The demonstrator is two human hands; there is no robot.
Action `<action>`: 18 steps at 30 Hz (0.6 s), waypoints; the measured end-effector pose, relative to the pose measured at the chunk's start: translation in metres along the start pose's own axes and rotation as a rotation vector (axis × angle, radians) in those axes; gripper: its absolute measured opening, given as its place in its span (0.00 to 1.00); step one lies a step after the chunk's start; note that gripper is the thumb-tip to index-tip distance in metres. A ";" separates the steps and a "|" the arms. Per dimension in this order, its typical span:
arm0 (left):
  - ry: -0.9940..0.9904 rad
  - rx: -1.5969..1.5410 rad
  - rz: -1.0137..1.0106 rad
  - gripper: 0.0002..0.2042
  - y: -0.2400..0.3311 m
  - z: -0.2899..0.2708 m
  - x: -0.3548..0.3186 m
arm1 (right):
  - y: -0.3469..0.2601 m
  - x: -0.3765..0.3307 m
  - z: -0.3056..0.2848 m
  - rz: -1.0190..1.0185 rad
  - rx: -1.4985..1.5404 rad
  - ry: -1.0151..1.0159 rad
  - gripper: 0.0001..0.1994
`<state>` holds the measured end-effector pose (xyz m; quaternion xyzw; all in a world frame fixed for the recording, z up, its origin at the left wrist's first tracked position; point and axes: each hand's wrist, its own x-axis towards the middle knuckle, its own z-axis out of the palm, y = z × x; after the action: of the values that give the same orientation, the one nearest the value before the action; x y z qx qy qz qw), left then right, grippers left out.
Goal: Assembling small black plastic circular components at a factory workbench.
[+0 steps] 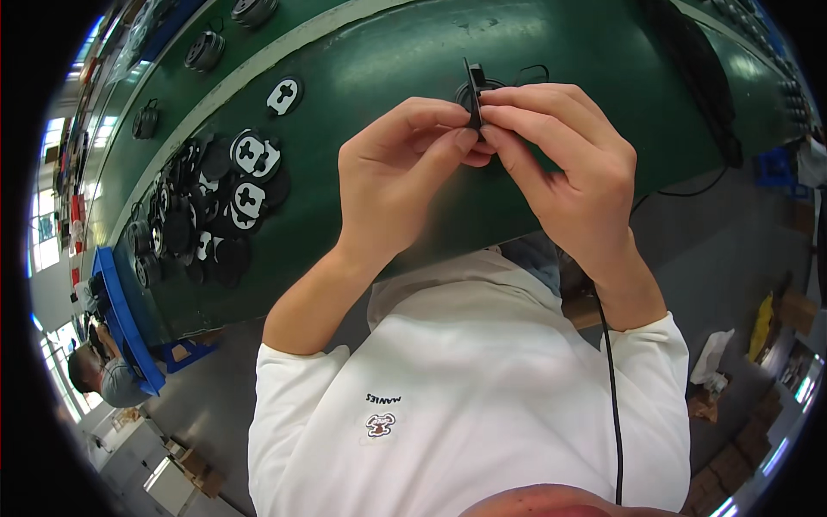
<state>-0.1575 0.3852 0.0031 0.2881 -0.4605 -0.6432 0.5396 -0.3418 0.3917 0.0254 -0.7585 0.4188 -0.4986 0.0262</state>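
Note:
Above the green table, my left hand point(388, 168) and my right hand point(573, 164) meet at a thin flat black part point(473, 96), turned nearly edge-on. The left thumb and fingers pinch it from the left. From the other side, my right thumb and fingertips grip the same part. A small black block stands out from its upper right face. Just behind it shows a round black rim point(492, 84), mostly hidden by the part and my fingers. A thin black wire point(536, 66) loops out near the right fingertips.
To the left lies a heap of black discs, several with white patches point(249, 198); one disc point(284, 96) lies apart. Round black wired parts point(205, 52) stand beyond a pale strip. A blue tray point(129, 323) and a person point(121, 382) are at far left. Long black material point(693, 77) lies right.

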 end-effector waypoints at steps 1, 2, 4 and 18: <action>-0.010 -0.016 -0.017 0.08 0.000 -0.002 0.000 | -0.001 0.000 -0.001 0.019 0.021 -0.011 0.08; -0.020 -0.033 -0.034 0.08 0.001 -0.004 0.001 | -0.001 0.001 -0.002 0.037 0.043 -0.023 0.08; -0.028 -0.051 -0.054 0.08 0.001 -0.007 0.001 | -0.003 0.002 -0.004 0.058 0.065 -0.037 0.08; -0.051 -0.074 -0.171 0.06 -0.002 -0.011 0.001 | -0.006 -0.006 -0.013 0.260 0.154 -0.138 0.09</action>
<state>-0.1493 0.3809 -0.0031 0.2899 -0.4238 -0.7105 0.4812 -0.3488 0.4044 0.0303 -0.7262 0.4710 -0.4685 0.1771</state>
